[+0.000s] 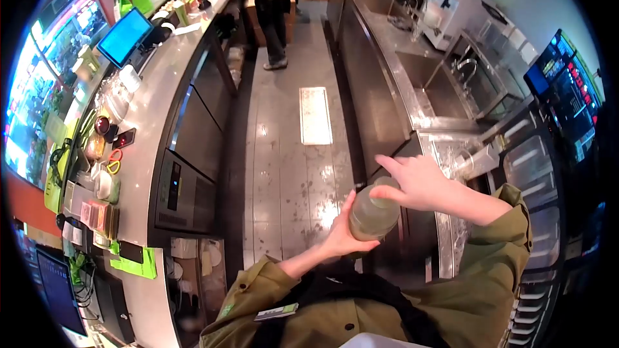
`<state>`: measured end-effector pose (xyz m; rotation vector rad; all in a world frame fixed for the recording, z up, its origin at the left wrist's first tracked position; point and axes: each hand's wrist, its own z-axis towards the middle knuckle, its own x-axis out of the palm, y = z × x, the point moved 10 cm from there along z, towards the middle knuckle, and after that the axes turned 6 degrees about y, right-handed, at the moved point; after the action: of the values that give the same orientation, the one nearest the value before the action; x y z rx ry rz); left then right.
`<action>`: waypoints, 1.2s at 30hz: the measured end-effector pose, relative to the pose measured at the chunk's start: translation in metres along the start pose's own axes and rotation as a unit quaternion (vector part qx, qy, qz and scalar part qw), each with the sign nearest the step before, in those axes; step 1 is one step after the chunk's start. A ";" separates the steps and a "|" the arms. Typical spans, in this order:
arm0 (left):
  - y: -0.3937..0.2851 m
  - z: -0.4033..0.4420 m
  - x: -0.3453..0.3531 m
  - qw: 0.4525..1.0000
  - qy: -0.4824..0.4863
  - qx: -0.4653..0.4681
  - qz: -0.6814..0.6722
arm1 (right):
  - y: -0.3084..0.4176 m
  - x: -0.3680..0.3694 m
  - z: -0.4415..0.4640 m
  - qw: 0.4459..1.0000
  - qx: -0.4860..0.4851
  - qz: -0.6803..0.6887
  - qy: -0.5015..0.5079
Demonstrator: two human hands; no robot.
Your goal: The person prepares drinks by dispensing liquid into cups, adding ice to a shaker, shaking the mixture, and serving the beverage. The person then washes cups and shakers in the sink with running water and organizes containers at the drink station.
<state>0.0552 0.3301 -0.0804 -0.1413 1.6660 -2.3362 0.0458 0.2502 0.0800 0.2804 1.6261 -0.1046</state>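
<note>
Left counter edge: the long left counter (166,100) runs up your left side, its front edge well apart from both hands; a phone (124,138) and orange-handled scissors (114,161) lie on top.
Aisle: tiled floor (274,187) with wet patches and glare forms the open room between the counters; a person (272,6) in dark trousers stands at the far end, well apart from you.
Left hand grip: your left hand (342,235) is curled around the side of the jar, digits spread to its width and in contact, one along its left side, another across its near side.
Jar: the translucent jar (373,218) is between your two hands, in front of your body, held off the floor.
Right hand grip: your right hand (418,183) is at the jar's top, thumb laid over it, index finger stretched out past it; the remaining fingers are hidden, so whether they close on it cannot be told.
Right counter edge: the steel right counter (385,58), with sinks, runs up your right side; its near part lies just beside your right forearm.
</note>
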 end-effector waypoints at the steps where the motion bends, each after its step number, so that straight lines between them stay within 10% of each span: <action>1: -0.004 -0.005 0.003 0.999 0.018 -0.026 -0.017 | 0.012 0.005 -0.006 0.999 -0.034 -0.004 0.019; 10: 0.010 -0.031 0.062 0.960 0.256 -0.097 0.065 | 0.009 0.022 -0.107 0.978 -0.182 0.081 -0.068; 16: -0.031 0.006 0.132 0.939 0.310 0.145 0.025 | -0.046 0.025 -0.188 0.962 -0.168 0.185 -0.105; 20: -0.009 0.030 0.193 0.871 0.478 -0.050 0.105 | -0.079 0.009 -0.247 0.934 -0.198 0.162 -0.248; 25: 0.007 0.044 0.236 0.849 0.521 -0.070 -0.061 | -0.166 -0.025 -0.318 0.948 0.027 0.131 -0.289; 29: 0.031 0.071 0.216 0.912 0.323 -0.165 -0.194 | -0.281 0.148 -0.358 0.877 0.392 0.169 -0.222; 36: 0.031 0.128 0.187 0.936 0.254 -0.196 -0.144 | -0.345 0.268 -0.378 0.811 0.545 0.173 -0.125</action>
<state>-0.0893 0.1527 -0.0805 0.1745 2.5111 -2.3367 -0.4185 0.0380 -0.1912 1.3785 1.0633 -0.7734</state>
